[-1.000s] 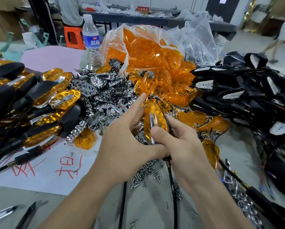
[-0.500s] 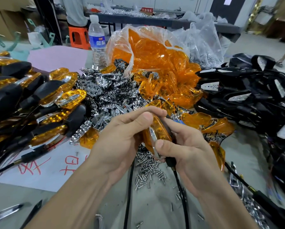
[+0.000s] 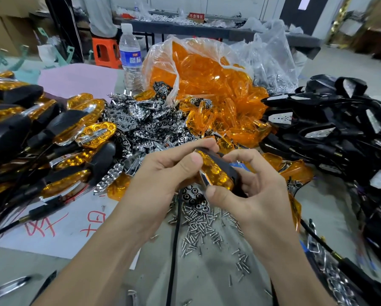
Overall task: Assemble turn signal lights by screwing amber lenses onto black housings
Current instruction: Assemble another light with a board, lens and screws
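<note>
Gripping one turn signal light [image 3: 216, 171] in both hands, over the scattered screws [image 3: 201, 227].
Pinching its upper end with the left hand [image 3: 163, 175] — thumb and curled fingers closing on the amber lens [image 3: 214, 174] and black housing [image 3: 226, 162]; cupping the lower end in the right hand [image 3: 260, 191], fingers curling round the housing — working amid finished lights [image 3: 90, 133] at left, chrome reflectors [image 3: 141, 122] and a bag of loose lenses [image 3: 207, 80] behind, bare housings [image 3: 339, 133] at right.

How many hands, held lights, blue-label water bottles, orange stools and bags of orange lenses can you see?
Hands: 2 (left hand, right hand)
Held turn signal light: 1
Blue-label water bottle: 1
Orange stool: 1
Bag of orange lenses: 1
Total: 6
</note>
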A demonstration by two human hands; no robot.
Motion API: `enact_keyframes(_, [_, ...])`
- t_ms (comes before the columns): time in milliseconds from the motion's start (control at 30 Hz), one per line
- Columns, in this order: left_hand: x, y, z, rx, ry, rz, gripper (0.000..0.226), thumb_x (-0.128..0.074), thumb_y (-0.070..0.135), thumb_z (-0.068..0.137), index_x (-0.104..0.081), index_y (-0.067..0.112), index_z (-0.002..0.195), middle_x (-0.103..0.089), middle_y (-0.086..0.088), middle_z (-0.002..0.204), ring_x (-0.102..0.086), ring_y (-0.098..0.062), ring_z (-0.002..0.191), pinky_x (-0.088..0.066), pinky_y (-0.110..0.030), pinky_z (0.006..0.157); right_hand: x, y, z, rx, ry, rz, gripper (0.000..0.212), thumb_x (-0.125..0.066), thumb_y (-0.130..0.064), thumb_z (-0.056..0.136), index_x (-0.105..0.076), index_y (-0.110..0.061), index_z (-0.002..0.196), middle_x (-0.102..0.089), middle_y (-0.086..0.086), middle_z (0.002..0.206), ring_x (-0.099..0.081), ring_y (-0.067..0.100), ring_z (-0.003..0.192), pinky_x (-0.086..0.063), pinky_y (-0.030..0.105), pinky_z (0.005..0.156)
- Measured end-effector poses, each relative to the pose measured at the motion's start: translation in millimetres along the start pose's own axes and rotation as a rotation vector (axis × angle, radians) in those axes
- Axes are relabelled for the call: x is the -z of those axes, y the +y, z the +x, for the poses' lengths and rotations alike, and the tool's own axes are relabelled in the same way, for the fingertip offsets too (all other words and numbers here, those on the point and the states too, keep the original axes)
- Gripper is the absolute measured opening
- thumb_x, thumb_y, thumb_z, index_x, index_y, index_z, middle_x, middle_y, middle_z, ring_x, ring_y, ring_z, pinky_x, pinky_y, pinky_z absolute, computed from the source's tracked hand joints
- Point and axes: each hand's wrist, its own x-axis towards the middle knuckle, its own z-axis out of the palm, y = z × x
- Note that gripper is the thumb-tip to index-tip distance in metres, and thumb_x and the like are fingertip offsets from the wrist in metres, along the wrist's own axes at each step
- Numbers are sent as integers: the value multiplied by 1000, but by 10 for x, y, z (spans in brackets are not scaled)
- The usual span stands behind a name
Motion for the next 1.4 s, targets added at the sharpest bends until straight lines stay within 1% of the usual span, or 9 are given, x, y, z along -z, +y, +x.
enact_keyframes(433, [45,14,-7,-104,51,74,31,-79,17,79,-78,6,108,-80,-11,103,-75,-20,95,-58,-25,81,40,36,4,-51,-44,256,19,-75,-8,79,-74,-13,97,-76,12,83,-67,17,70,-52,21,64])
enact_keyframes(667, [-167,-147,-79,-37,22,354,68,-83,33,81,-58,30,145,-68,14,136,-61,0,126,-52,-30,105,2,-129,28,-263,52,528,36,-67,-16,82,-67,-12,118,-69,11,98,-56,27,93,-42,47,89])
enact_keyframes(767, [-251,-217,-119,27,-90,370,82,-74,54,80,-42,44,154,-61,14,144,-55,-2,135,-46,-41,113,159,-140,200,-309,-21,391,29,-37,10,102,-60,-2,115,-67,0,64,-64,5,65,-47,10,70])
enact_keyframes(867, [-337,-218,-152,-69,-102,462,45,-63,49,97,-53,53,140,-71,18,127,-65,-2,121,-50,-38,101,221,-248,177,-320,1,425,42,-25,13,107,-49,-16,87,-51,-4,37,-56,-13,42,-42,4,53])
enact_keyframes(933, [-355,-201,-163,-116,-55,469,31,-61,41,100,-61,50,130,-75,18,118,-69,-3,113,-54,-37,96,204,-149,110,-336,-76,340,30,-40,13,101,-64,-1,111,-64,19,62,-71,-4,66,-50,6,78])
enact_keyframes(1000, [-351,-193,-167,-147,-10,490,27,-64,40,98,-67,47,124,-77,18,109,-72,-4,105,-58,-33,91,136,-130,95,-342,17,461,40,-59,-10,89,-66,3,127,-68,35,111,-68,33,116,-46,45,114])
enact_keyframes(1067, [-343,-154,-171,-172,41,516,32,-73,39,91,-70,49,121,-78,20,103,-74,-3,99,-60,-32,87,213,-75,36,-276,-40,485,46,-65,-17,90,-64,1,131,-68,27,127,-59,46,126,-37,62,116])
enact_keyframes(1233, [-253,6,-193,-213,182,614,52,-85,52,66,-69,64,114,-77,26,98,-75,-3,98,-60,-45,91,370,22,135,-45,-212,325,67,-70,-19,87,-50,-29,150,-66,15,121,-66,28,115,-53,41,96])
enact_keyframes(1400, [-319,24,-262,-297,232,940,63,-70,72,71,-57,64,132,-69,41,111,-63,20,102,-54,-17,87,359,-2,143,73,-216,283,52,-76,-10,87,-59,-16,135,-68,12,113,-68,26,103,-54,34,88])
